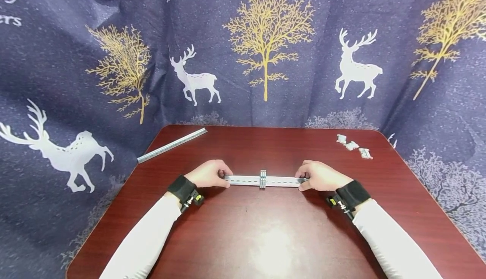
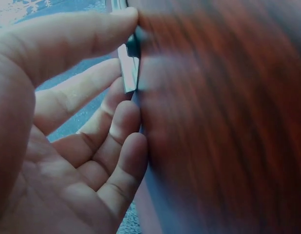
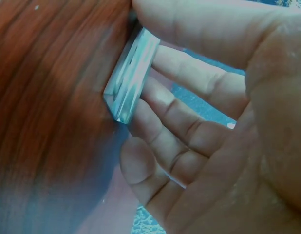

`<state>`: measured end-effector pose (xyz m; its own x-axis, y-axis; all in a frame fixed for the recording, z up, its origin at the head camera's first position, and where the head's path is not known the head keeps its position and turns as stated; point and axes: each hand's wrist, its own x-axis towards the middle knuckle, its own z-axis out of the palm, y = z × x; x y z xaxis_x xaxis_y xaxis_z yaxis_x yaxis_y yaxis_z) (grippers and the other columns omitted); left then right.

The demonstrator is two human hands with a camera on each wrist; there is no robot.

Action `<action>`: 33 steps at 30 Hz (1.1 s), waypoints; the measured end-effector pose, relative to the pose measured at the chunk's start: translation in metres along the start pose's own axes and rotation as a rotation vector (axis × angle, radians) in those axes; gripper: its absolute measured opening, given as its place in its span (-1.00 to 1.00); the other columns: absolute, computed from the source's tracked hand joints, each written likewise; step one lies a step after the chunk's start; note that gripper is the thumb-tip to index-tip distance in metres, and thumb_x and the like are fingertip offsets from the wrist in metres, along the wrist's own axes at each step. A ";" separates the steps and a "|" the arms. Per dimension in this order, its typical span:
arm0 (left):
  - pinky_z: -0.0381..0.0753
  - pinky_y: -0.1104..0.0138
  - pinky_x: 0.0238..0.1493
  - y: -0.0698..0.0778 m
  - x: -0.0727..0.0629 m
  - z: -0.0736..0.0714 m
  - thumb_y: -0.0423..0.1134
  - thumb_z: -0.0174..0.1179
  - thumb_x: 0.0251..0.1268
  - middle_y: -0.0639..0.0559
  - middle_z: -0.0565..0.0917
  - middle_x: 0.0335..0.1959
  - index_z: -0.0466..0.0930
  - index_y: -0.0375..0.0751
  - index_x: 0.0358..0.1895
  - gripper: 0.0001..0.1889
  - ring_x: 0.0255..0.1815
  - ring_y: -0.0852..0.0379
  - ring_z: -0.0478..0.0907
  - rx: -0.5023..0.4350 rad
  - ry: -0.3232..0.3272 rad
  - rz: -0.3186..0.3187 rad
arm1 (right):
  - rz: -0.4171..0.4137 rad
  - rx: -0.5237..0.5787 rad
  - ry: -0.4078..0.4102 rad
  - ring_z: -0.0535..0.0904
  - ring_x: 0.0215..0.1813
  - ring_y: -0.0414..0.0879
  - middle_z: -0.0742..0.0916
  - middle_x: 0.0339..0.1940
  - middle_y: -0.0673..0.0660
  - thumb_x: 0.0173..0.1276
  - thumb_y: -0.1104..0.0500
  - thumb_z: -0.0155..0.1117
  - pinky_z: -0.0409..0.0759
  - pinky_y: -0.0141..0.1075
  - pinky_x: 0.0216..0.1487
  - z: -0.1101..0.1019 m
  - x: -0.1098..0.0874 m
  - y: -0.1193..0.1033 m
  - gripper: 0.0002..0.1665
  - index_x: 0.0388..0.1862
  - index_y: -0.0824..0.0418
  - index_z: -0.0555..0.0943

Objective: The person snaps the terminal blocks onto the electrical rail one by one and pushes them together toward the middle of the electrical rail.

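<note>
A slotted metal DIN rail (image 1: 244, 181) lies crosswise at the middle of the table, with a small cluster of upright, light-coloured clip-on pieces (image 1: 263, 179) near its centre. My left hand (image 1: 209, 174) pinches the rail's left end, thumb on the near side and fingers on the far side. At the other end my right hand (image 1: 323, 176) pinches it in the same way. In the left wrist view the rail's end (image 2: 130, 75) sticks out past the thumb. The right wrist view shows the opposite end (image 3: 133, 73) between thumb and fingers.
A second slotted rail (image 1: 172, 145) lies slanted along the table's back left. Three small whitish pieces, a left one (image 1: 341, 139), a middle one (image 1: 352, 145) and a right one (image 1: 365, 153), lie at the back right. A patterned curtain (image 1: 243, 114) hangs behind the dark red table (image 1: 243, 232).
</note>
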<state>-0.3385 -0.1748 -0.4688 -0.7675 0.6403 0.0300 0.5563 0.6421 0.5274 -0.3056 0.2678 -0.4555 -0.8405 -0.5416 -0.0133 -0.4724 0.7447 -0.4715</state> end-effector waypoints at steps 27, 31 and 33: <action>0.73 0.14 0.03 -0.071 0.087 0.000 -0.19 0.56 0.17 -0.06 0.82 -0.08 0.87 -0.21 0.05 -0.64 -0.10 0.00 0.74 0.112 0.093 0.047 | 0.070 0.007 0.061 0.64 -0.08 0.02 0.73 -0.11 0.16 0.30 0.20 0.66 0.63 0.01 0.08 -0.014 0.064 0.028 -0.60 0.09 0.32 0.83; 0.72 0.12 0.07 -0.081 0.104 -0.002 -0.20 0.58 0.18 -0.02 0.83 -0.11 0.88 -0.19 0.01 -0.67 -0.08 0.02 0.73 0.152 0.114 0.009 | 0.087 -0.021 0.078 0.65 -0.04 0.07 0.75 -0.06 0.20 0.32 0.18 0.64 0.63 0.05 0.12 -0.016 0.076 0.034 -0.59 0.10 0.34 0.83; 0.71 0.11 0.05 -0.087 0.110 0.000 -0.21 0.58 0.16 -0.01 0.82 -0.14 0.88 -0.18 -0.02 -0.69 -0.09 0.00 0.72 0.194 0.136 0.005 | 0.097 -0.027 0.085 0.66 -0.03 0.08 0.75 -0.05 0.21 0.33 0.17 0.63 0.63 0.06 0.13 -0.016 0.081 0.037 -0.58 0.10 0.34 0.82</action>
<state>-0.4715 -0.1598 -0.5113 -0.7930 0.5896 0.1533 0.6011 0.7161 0.3547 -0.3959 0.2578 -0.4601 -0.9016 -0.4322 0.0181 -0.3938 0.8027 -0.4479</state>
